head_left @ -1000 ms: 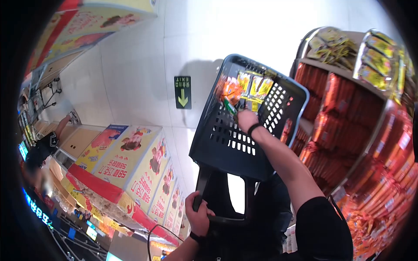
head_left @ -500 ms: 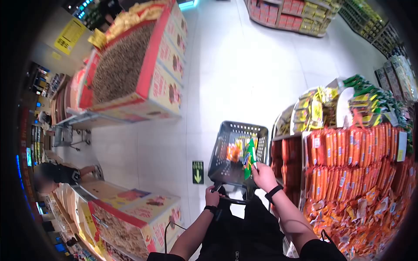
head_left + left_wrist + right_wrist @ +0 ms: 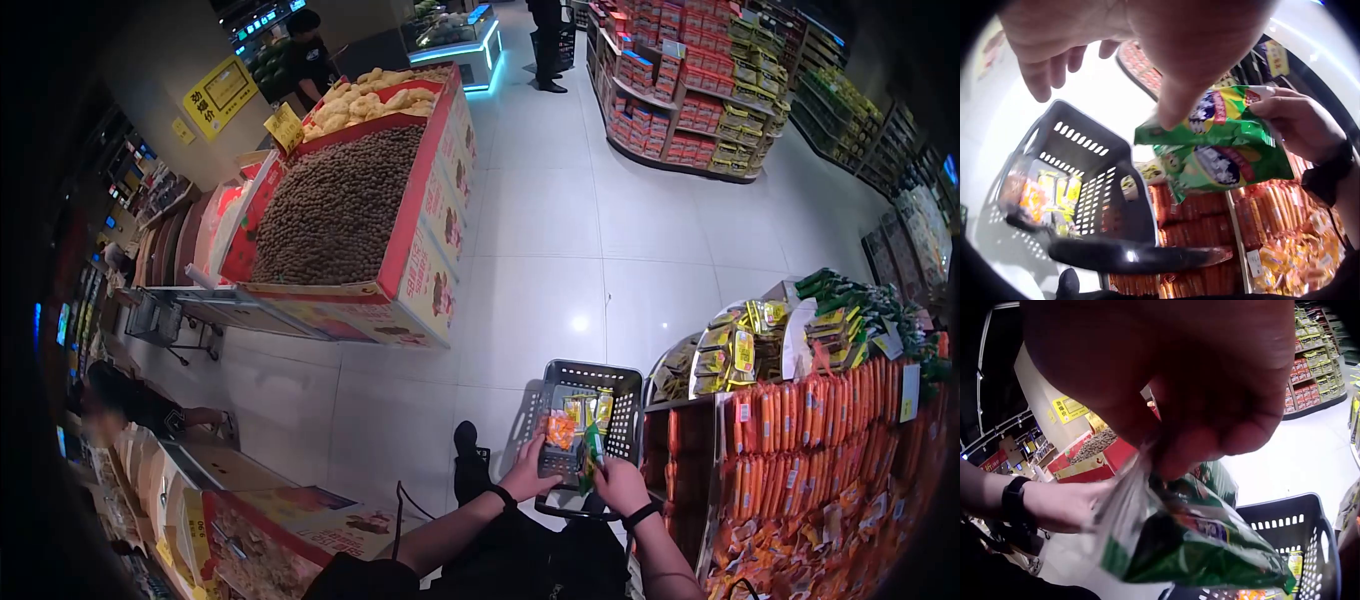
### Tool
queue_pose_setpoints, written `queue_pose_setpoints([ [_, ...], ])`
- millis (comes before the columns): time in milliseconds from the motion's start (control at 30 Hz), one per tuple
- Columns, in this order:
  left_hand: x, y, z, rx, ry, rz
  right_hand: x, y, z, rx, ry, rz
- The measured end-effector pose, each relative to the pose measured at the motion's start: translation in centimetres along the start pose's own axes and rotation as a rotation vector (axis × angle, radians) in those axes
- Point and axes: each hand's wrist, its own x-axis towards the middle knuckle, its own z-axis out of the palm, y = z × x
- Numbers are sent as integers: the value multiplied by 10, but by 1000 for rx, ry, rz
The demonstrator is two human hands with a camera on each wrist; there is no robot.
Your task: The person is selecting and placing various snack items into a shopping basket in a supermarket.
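Note:
My right hand (image 3: 622, 488) pinches one end of two green snack bags (image 3: 1222, 165) with yellow and blue print, held above the basket. In the right wrist view, the fingers grip the crimped clear edge of the green bags (image 3: 1197, 540). My left hand (image 3: 528, 475) is off the basket handle (image 3: 1141, 257), its fingers spread. Its thumb (image 3: 1175, 109) overlaps the near corner of the upper bag in the left wrist view. The dark plastic basket (image 3: 1094, 134) holds an orange packet (image 3: 561, 430) and several yellow packets (image 3: 600, 408).
On the right stands a shelf of red-orange packets (image 3: 800, 415), with yellow packets on top. A bulk bin of brown round goods (image 3: 340, 200) is ahead left, past a stretch of white floor (image 3: 530, 300). Another person (image 3: 150, 400) is at the left.
The right hand has lifted the green bags out of the basket. The left hand has let go of the handle and moved toward the bags. The head view has tilted up.

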Motion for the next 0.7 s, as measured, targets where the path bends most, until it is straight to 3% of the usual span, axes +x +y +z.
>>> queue_pose_setpoints([
  [67, 25, 17, -46, -58, -152, 125, 6, -39, 6, -4, -69, -35],
  [133, 61, 17, -123, 13, -375, 426, 29, -112, 12, -79, -179, -57],
  [233, 84, -1, -196, -58, -676, 586, 49, -188, 8, -69, -152, -149],
  [267, 87, -7, -221, -74, -780, 564, 58, -215, 3, -47, -131, -212],
  [333, 89, 14, -281, 7, -1019, 438, 75, -274, -20, -63, -177, -168],
  [367, 90, 15, -300, -53, -1044, 476, 81, -290, -23, -35, -166, -167],
  [467, 96, 41, -352, -140, -1286, 337, 95, -322, -36, 67, -123, -148],
  [500, 97, 47, -360, -248, -1320, 266, 97, -333, -46, 117, -106, -132],
  [600, 110, 78, -383, -310, -1311, 281, 103, -350, -62, 324, 0, -102],
  [633, 114, 83, -388, -301, -1223, 361, 105, -355, -68, 383, 28, -65],
  [700, 134, 98, -399, -243, -1201, 316, 115, -349, -74, 474, 84, 10],
])
